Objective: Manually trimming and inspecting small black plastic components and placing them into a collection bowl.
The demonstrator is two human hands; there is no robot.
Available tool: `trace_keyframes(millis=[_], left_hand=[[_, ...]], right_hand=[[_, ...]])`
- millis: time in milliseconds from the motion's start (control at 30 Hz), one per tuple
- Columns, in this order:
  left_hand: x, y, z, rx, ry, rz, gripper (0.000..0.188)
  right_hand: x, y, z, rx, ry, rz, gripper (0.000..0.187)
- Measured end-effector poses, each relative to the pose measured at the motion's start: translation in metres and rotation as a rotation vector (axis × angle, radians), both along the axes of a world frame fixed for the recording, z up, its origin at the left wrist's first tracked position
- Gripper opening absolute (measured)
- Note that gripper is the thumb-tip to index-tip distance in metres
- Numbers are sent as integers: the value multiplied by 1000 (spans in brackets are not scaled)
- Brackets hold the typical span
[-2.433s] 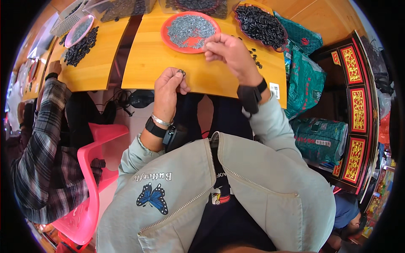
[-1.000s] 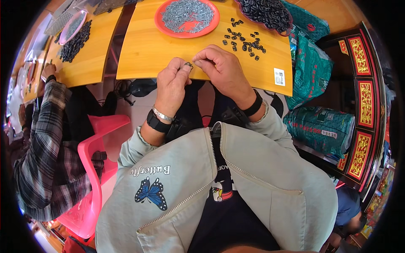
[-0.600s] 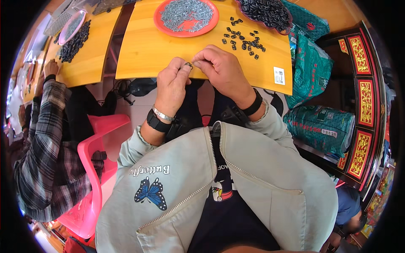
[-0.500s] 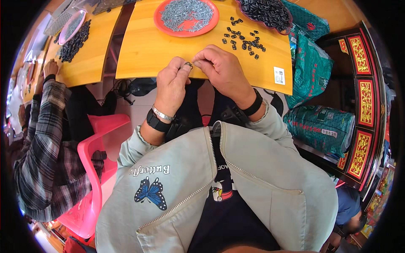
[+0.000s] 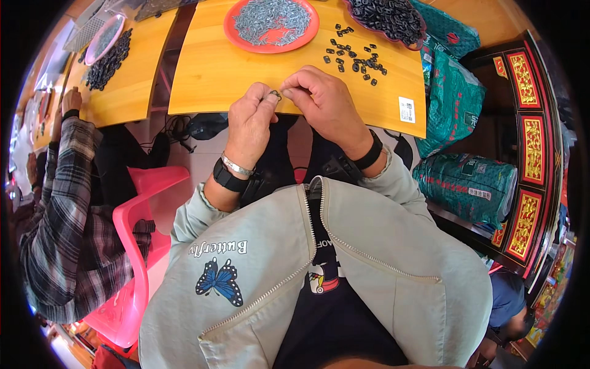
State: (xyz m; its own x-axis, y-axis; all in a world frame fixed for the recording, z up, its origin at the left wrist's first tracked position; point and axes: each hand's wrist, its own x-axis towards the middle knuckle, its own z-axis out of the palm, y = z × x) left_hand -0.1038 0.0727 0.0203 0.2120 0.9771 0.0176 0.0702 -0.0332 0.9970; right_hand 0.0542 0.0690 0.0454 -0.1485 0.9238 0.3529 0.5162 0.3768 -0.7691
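Just beyond the table's near edge, my left hand (image 5: 251, 120) pinches a small black part (image 5: 276, 95) between thumb and fingertips. Close against it is my right hand (image 5: 326, 101), thumb and forefinger pressed together; anything in that pinch is too small to make out. Farther back on the yellow table (image 5: 206, 74) stands a red plate (image 5: 230, 35) of small silvery screws (image 5: 270, 21). Loose black parts (image 5: 356, 58) with holes lie scattered to its right. A purplish scalloped dish (image 5: 420, 44) heaped with more black parts sits at the far right.
At the left, a person in a plaid sleeve (image 5: 64, 178) works at another yellow table (image 5: 132, 80) with a pile of black parts (image 5: 109, 67). A pink chair (image 5: 132, 246) stands nearby. Green packages (image 5: 455, 104) and a carved black, red and gold cabinet (image 5: 531, 147) flank my right.
My hands and the small part stay nearly where they were. The neighbouring person's hand has shifted slightly at the left.
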Motion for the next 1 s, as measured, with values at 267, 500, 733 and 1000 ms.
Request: trace_keyframes(millis=[267,500,733,1000], left_hand=[[1,0,2,0,39,-3,15],[2,-2,6,70,114,14,15],[3,-5,6,77,111,10,15],[4,-4,6,84,102,-10,16]], right_hand=[[-1,-1,0,8,-31,3,6],[-1,-2,-1,22,-69,-5,6],[-2,-5,1,30,-105,-5,6],[4,-6,-1,1,-45,9,7]])
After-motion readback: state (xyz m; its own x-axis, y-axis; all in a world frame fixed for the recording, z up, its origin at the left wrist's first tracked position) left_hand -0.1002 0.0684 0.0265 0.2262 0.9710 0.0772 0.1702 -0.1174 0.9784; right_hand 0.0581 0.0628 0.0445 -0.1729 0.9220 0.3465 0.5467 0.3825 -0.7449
